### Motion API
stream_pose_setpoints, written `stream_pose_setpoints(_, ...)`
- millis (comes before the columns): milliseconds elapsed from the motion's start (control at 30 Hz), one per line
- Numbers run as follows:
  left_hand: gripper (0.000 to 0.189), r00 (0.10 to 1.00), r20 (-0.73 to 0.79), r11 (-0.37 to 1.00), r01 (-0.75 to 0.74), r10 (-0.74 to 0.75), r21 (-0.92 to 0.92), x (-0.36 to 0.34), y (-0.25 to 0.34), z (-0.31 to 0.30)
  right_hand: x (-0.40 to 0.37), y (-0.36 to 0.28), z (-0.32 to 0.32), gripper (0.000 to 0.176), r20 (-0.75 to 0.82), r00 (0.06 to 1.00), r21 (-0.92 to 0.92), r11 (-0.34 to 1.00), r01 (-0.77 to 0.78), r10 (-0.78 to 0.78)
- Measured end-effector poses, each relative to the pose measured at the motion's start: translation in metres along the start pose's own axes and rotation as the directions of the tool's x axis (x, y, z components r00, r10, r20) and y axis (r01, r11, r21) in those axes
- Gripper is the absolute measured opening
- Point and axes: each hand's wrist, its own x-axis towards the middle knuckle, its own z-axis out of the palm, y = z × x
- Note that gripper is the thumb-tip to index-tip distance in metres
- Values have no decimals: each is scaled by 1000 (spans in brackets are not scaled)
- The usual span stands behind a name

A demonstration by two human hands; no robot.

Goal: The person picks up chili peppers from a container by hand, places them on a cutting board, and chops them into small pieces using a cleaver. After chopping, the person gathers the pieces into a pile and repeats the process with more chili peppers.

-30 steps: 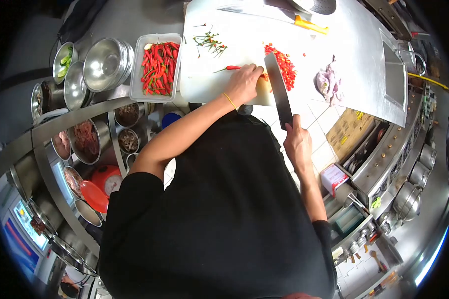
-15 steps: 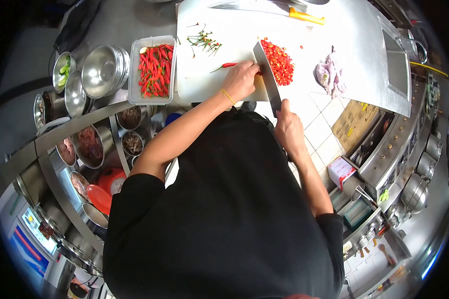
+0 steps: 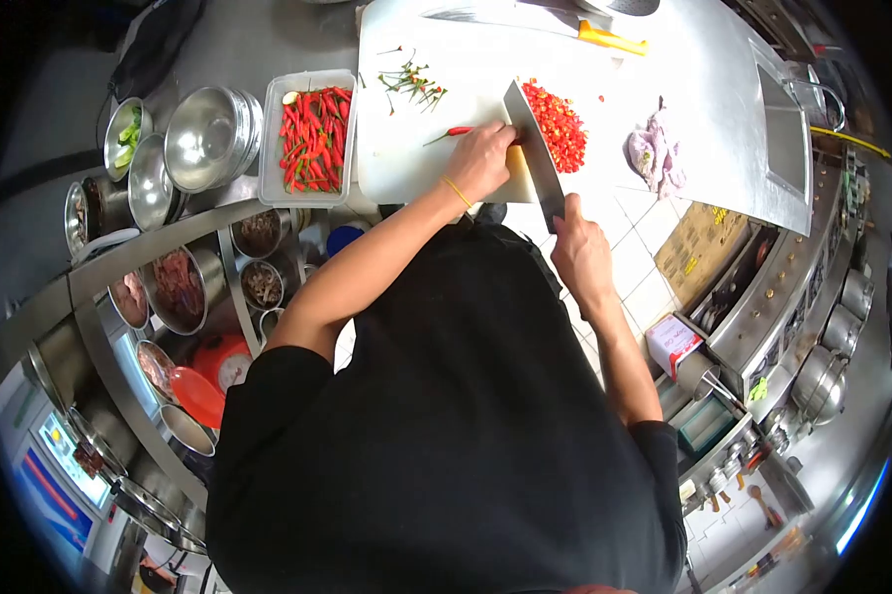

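My left hand [image 3: 482, 160] is closed on a red chili pepper [image 3: 458, 131], whose green stem end sticks out on the left. It presses the pepper on the white cutting board [image 3: 396, 163], right beside the blade of a cleaver [image 3: 535, 148]. My right hand [image 3: 579, 247] is wrapped round the cleaver's handle. Chopped red chili [image 3: 557, 124] lies in a heap on the far side of the blade. Cut green stems [image 3: 411, 81] are scattered at the board's upper left. Left of the board stands a clear plastic container [image 3: 266, 148] of whole red chilies [image 3: 314, 139].
A knife with a yellow handle [image 3: 612, 38] lies at the board's far edge. A crumpled pale cloth-like thing [image 3: 654, 150] is on the right. Stacked metal bowls [image 3: 200, 144] stand at the left. A sink [image 3: 787, 129] is at the far right.
The view has shifted slightly. My right hand and the cleaver handle sit a little farther right and lower. My left hand stays on the chili beside the blade.
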Motion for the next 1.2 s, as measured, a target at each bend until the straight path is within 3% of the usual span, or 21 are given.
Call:
stream_pose_setpoints(200,21,1000,-25,1000,-2,2,-4,-2,-1,-1,-13,2,1,20,82,996,-43,999,-33,37)
stream_pose_setpoints(300,20,999,-45,1000,3,-4,-22,-1,-2,1,3,7,19,20,-21,1000,-19,1000,13,-14)
stream_pose_setpoints(467,16,995,-57,996,79,-81,-44,-5,2,0,-16,-3,-10,21,71,998,-50,999,5,-2)
stream_pose_setpoints(533,12,996,-89,1000,28,-29,-10,-5,1,0,-21,4,2,22,75,997,-58,998,6,-2)
stream_pose_setpoints(667,11,997,-35,998,68,-68,3,-2,0,-3,5,9,22,21,-8,999,-55,998,44,-45)
stream_pose_setpoints(800,9,995,-61,997,81,-82,-20,0,-2,0,-10,-8,-19,22,79,996,-60,997,57,-52)
stream_pose_setpoints(967,8,994,-49,995,97,-96,25,-3,0,-5,-3,15,19,20,52,998,-90,995,42,-38)
stream_pose_setpoints(1133,7,994,-32,993,110,-109,46,4,-3,-10,15,-2,-11,18,20,996,-71,994,86,-84)
stream_pose_setpoints(1200,7,993,-53,993,111,-108,43,-1,-1,-11,-6,-10,-23,19,86,996,-131,991,40,-28)
